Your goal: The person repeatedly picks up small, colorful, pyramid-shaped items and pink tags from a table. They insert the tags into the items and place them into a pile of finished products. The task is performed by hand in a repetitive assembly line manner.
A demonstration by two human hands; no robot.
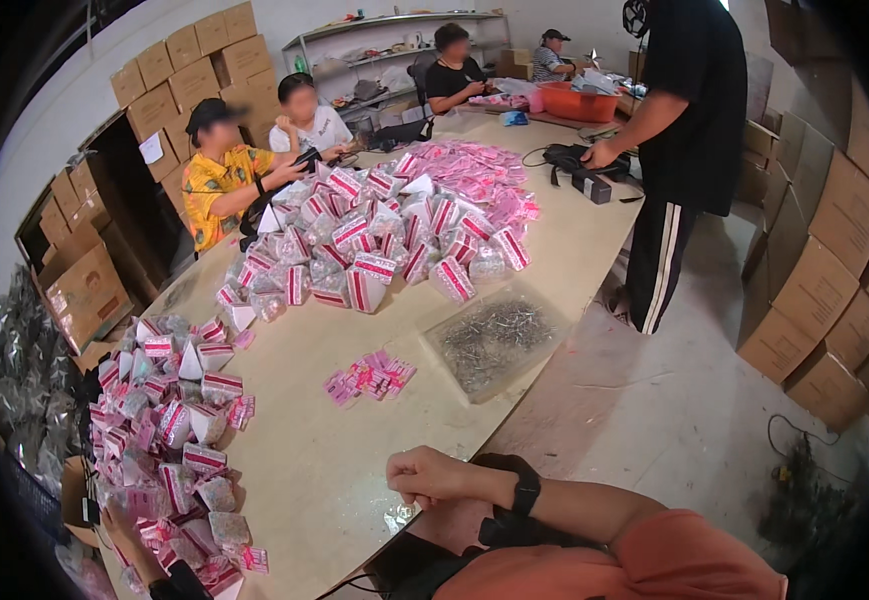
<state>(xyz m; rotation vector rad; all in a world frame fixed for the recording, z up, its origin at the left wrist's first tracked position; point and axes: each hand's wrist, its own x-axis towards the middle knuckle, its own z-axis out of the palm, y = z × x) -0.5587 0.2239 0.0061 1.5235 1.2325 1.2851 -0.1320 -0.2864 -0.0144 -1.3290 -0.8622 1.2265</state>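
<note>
Bagged packets (176, 428) lay heaped beside the left hand (126, 540), presumably for easy reach.
From afar I couldn't tell that hand's grip at the worktop's (294, 470) near left; the right hand (424, 475) was loosely clenched, nothing visible inside, near the edge. Pink cards (369, 378) lay left of the tray (469, 397) of metal pieces (494, 340), perhaps kept unmixed.

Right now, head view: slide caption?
Left hand by a packet heap, right hand near the table edge, pink cards and a tray of metal pieces beyond.

Tabletop (294, 420): one. Heaps of bagged packets (354, 240): two. Tray (514, 378): one. Orange tub (579, 104): one. Visible co-workers (696, 120): five. Wearer's hands (424, 474): two.
</note>
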